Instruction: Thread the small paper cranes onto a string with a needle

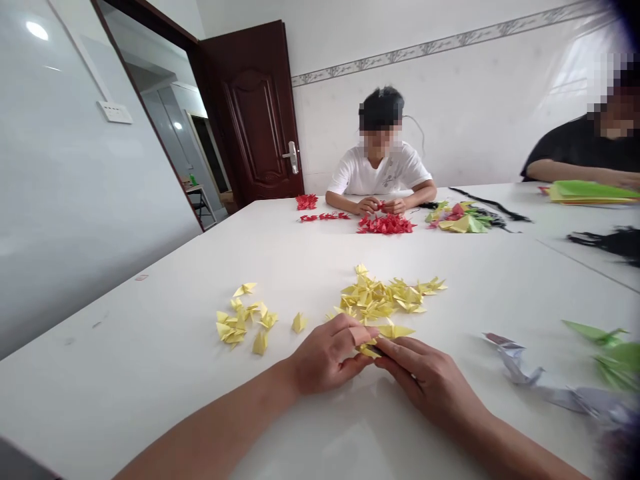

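Yellow folded-paper unit (369, 350) sits btwn the person's two hands, low over the table, at the near edge of the yellow heap. Room first: white tiled walls, dark wood door (255, 113) standing open ahead. Big white table (125, 373) fills most of the view. Far side: seated person (380, 167), hands together on a small red piece, just behind a heap of red folded units (385, 225). Right of view: person in black top (585, 150), arm near a stack of green paper (590, 193). Near side: main heap of yellow units (380, 300), smaller yellow heap (237, 320) further left, one lone unit (299, 323) btwn them. Folded lilac paper (520, 367) lies right of the hands, partly blurred. Left hand (327, 353) and right hand (425, 377) are together, both clamped on the unit, wrists low. Fingers hide the exact fold, so can't tell more. For a piece this small, best to pinch close to the crease, w/ hands braced low and fingertips doing the work, so paper won't slip or crumple. Another yellow unit (395, 331) lies just past the right fingers.
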`<act>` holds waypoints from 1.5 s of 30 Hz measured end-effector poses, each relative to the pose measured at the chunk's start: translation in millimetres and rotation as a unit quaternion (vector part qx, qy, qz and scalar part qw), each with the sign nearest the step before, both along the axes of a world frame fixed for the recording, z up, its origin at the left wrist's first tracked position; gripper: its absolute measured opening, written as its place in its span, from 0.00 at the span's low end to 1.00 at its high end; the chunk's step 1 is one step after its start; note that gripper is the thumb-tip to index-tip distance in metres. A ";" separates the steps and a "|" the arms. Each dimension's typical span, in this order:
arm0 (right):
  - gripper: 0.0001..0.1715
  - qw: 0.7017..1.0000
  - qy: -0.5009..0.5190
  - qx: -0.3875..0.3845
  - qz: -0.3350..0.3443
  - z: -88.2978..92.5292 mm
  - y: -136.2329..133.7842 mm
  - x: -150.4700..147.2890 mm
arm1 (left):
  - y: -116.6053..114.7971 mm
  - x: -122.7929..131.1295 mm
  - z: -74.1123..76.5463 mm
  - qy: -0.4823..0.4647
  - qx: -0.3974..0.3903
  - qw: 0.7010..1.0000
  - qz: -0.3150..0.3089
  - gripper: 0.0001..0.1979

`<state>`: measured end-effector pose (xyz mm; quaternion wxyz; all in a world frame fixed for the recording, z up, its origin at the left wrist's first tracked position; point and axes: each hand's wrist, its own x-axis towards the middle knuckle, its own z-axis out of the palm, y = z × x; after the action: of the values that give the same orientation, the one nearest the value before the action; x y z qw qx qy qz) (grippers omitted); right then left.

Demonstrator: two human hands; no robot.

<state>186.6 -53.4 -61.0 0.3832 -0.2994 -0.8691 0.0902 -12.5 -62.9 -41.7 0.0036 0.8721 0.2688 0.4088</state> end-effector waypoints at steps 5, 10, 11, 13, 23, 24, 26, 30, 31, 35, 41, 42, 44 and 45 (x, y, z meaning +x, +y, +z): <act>0.18 0.999 0.006 0.039 -0.022 -29.4 10.9 10.5 | 1.3 -0.4 -4.3 0.029 -0.018 0.999 0.032 0.17; 0.16 0.999 -0.001 0.015 -0.030 -24.0 9.0 13.0 | 0.3 -4.7 1.5 0.014 -0.027 0.998 0.053 0.17; 0.16 0.999 0.011 -0.004 -0.036 -16.8 5.7 11.1 | -0.3 -5.7 3.2 0.005 -0.025 0.998 0.054 0.17; 0.17 0.999 0.017 -0.030 -0.018 -5.4 2.2 5.4 | 1.3 -8.7 3.5 -0.002 -0.040 0.997 0.069 0.17; 0.17 0.999 0.004 -0.046 -0.024 -3.1 2.0 2.0 | 15.8 -43.7 15.5 0.001 -0.048 0.990 0.134 0.14; 0.17 0.999 0.000 -0.045 -0.023 -2.9 1.7 1.8 | 17.0 -52.7 20.4 0.011 -0.095 0.981 0.167 0.13; 0.17 0.999 -0.007 -0.042 -0.028 -2.5 1.2 1.5 | 18.1 -71.3 30.0 0.030 -0.191 0.957 0.215 0.11; 0.17 0.998 -0.024 -0.043 -0.038 -4.4 1.2 2.5 | 13.2 -99.4 46.7 0.066 -0.306 0.916 0.251 0.16; 0.17 0.998 -0.023 -0.044 -0.040 -5.3 1.3 2.9 | 11.1 -103.1 50.1 0.077 -0.332 0.904 0.257 0.18; 0.17 0.998 -0.006 -0.050 -0.044 -7.2 0.6 3.7 | 5.9 -104.0 56.9 0.109 -0.399 0.869 0.271 0.25; 0.17 0.996 -0.016 -0.073 -0.040 -3.9 -1.8 3.6 | 10.1 -84.6 49.2 0.148 -0.445 0.853 0.230 0.12; 0.16 0.997 -0.018 -0.072 -0.038 -2.9 -2.3 3.6 | 10.8 -81.6 48.5 0.147 -0.442 0.857 0.222 0.10; 0.16 0.997 -0.022 -0.071 -0.027 -0.7 -3.9 3.5 | 11.4 -76.3 49.2 0.142 -0.431 0.867 0.207 0.07; 0.16 0.997 -0.022 -0.073 -0.017 0.5 -4.9 3.2 | 11.1 -73.7 50.5 0.130 -0.428 0.873 0.193 0.07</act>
<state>189.8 -58.3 -60.5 0.3425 -0.3432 -0.8633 0.1399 -86.2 -51.8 8.7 0.2627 0.7616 0.5782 0.1289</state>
